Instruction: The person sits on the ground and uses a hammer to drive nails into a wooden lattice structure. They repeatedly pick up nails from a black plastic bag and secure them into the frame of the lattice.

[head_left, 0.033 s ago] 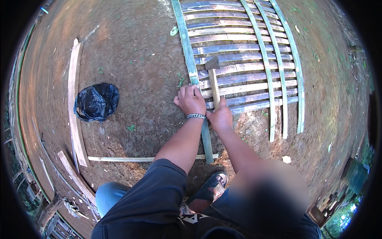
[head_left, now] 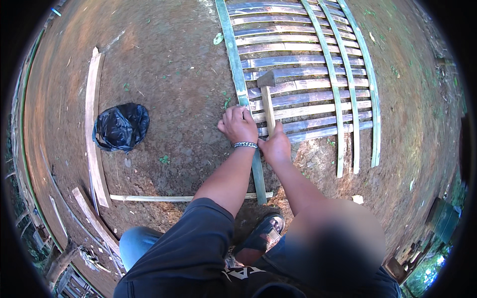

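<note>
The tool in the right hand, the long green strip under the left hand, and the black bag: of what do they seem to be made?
Tool: bare wood handle, probably, being pale and matte; dark grey head, likely dull metal. Green strip: probably split bamboo, given its smooth green skin. Black bag: apparently thin plastic, crinkled, with glossy highlights.

A head-worn fisheye camera looks steeply down at the ground (head_left: 171,107).

Brown dirt ground (head_left: 174,74), bamboo lattice (head_left: 331,74), black bag (head_left: 121,127)
</note>
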Tool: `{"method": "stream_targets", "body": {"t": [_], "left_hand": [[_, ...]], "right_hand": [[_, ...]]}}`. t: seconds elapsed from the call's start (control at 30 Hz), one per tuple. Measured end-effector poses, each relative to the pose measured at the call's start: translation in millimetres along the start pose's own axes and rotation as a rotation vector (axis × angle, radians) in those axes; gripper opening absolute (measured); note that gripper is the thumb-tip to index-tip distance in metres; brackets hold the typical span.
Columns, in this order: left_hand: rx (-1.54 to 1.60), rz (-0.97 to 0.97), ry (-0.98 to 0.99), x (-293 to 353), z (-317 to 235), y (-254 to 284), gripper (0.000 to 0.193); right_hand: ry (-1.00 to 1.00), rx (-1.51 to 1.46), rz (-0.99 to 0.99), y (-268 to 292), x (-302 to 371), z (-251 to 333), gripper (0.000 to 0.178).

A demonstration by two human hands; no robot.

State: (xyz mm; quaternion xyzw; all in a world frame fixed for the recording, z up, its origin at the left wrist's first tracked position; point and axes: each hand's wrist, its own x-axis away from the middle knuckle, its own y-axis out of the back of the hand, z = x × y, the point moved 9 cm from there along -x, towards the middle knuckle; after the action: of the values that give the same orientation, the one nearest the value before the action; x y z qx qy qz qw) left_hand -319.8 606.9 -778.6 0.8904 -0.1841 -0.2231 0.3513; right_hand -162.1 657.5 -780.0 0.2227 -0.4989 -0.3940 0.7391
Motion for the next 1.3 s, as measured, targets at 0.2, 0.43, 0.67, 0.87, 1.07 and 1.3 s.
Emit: {"method": "stream_targets", "body": {"t": [0.2,0.43,0.67,0.87,1.07,1.3], "left_hand": [[-0.079,0.078,0.098,-2,-5,-5,0.012],[-0.057,0.055,0.117,3,-1,-12,0.014],[-0.05,0.023,0.11,3,2,-11,0.02],[-0.049,0.039,0.146,2,3,-10,0.019],[-0.018,0.016,0.141,3,3,-10,0.018],[-0.007,0.009,0.163,3,4,-9,0.018]], "right_hand": [[0.034,-0.007,-0.026,0,-4,-1,0.081],[0.067,-0.261,0.009,8,4,-12,0.079],[0.278,-0.261,-0.073,15,37,-48,0.062],[0.273,-0.223,0.071,21,56,-37,0.057],[0.494,-0.042,-0.031,23,48,-35,0.055],[0.6,0.019,-0.041,41,46,-18,0.054]]}}
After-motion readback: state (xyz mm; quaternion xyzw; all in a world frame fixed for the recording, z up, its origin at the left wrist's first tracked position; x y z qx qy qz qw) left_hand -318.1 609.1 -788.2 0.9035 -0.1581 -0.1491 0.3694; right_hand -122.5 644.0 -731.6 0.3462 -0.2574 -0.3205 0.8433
